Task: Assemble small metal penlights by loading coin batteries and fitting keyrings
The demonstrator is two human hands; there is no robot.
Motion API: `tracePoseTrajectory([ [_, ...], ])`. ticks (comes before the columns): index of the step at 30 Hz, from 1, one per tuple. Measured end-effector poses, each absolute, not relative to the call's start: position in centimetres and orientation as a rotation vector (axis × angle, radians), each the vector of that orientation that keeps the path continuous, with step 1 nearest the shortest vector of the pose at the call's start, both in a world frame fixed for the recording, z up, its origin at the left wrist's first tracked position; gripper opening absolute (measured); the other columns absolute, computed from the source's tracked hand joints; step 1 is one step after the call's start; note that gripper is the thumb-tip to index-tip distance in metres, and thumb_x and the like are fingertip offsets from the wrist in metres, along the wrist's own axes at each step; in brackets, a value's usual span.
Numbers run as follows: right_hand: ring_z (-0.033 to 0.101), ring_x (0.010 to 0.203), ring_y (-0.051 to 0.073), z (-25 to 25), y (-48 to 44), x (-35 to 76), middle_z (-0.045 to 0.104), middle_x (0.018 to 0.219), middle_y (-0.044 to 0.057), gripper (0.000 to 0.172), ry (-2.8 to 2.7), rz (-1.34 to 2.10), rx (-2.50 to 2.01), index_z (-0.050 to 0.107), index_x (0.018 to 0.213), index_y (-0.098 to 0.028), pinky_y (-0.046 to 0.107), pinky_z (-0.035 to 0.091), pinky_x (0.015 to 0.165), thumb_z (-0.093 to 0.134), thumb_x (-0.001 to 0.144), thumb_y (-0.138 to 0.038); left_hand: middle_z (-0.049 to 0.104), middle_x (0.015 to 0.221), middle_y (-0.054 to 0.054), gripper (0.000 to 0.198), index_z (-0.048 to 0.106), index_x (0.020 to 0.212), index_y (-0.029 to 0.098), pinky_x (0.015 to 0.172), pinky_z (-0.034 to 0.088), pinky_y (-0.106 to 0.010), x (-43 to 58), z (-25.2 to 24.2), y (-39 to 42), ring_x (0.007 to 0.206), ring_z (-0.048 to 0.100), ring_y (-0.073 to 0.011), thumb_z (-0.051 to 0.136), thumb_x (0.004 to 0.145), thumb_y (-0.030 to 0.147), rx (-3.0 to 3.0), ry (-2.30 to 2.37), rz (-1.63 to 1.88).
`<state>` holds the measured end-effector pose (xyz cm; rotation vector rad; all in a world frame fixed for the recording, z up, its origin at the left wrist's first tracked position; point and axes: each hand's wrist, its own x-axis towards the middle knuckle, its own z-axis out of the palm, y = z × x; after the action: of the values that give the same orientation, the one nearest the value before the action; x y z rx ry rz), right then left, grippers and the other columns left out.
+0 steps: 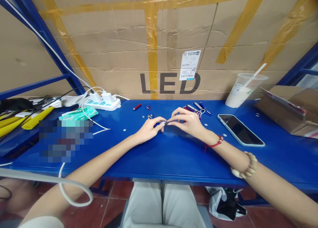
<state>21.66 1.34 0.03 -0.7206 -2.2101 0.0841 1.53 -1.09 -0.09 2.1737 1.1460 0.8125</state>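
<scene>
A small blue tube (pixel 156 124) with a silver end, like a keychain flashlight, is held between the fingers and thumb of my left hand (pixel 148 130). My right hand (pixel 190 122) pinches at its silver tip; whatever sits between those fingertips is too small to make out. Just behind my left hand lie small metal parts (pixel 150 116) and a round silver piece (pixel 143 116). A red tube (pixel 137 107) and a red carabiner clip (pixel 148 107) rest farther back. Beyond my right hand is a bunch of coloured tubes with clips (pixel 205 109), partly hidden by the fingers.
A phone (pixel 240 130), a cup with a straw (pixel 242 90) and an open cardboard box (pixel 288 109) stand to the right. At left are a power strip (pixel 106 104), a green packet (pixel 79 114), yellow-handled tools (pixel 37 118) and a loose white cable (pixel 89 114). A large carton (pixel 111 56) walls the back.
</scene>
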Motion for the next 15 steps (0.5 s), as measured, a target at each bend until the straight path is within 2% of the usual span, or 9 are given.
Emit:
tracePoseTrajectory([
  [4,0.057,0.067,0.011,0.17,1.16,21.77,0.064,0.087,0.004,0.022,-2.256,0.007,-0.688,0.073,0.082,-0.023,0.022,0.043,0.060,0.056,0.085,-0.037,0.063,0.069,-0.001,0.026,0.058,0.095,0.014,0.084,0.042,-0.028,1.57,-0.04,-1.23,0.077,0.058,-0.0148,0.039,0.090,0.032,2.130,1.036,0.774],
  [10,0.059,0.071,0.011,0.58,1.05,22.09,0.064,0.090,0.003,0.026,-2.368,-0.040,-0.667,0.073,0.082,-0.025,0.022,0.041,0.060,0.051,0.088,-0.037,0.060,0.065,0.000,0.030,0.059,0.091,0.013,0.080,0.042,-0.026,1.27,0.09,-0.97,0.072,0.056,-0.0141,0.039,0.090,0.035,2.048,0.942,0.673],
  [15,0.058,0.070,0.010,0.69,0.87,21.97,0.064,0.089,0.002,0.023,-2.365,-0.048,-0.696,0.073,0.079,-0.024,0.021,0.039,0.058,0.054,0.087,-0.036,0.060,0.067,-0.001,0.028,0.057,0.088,0.013,0.082,0.041,-0.027,1.27,0.39,-1.09,0.074,0.055,-0.0142,0.039,0.090,0.035,2.055,0.876,0.610],
])
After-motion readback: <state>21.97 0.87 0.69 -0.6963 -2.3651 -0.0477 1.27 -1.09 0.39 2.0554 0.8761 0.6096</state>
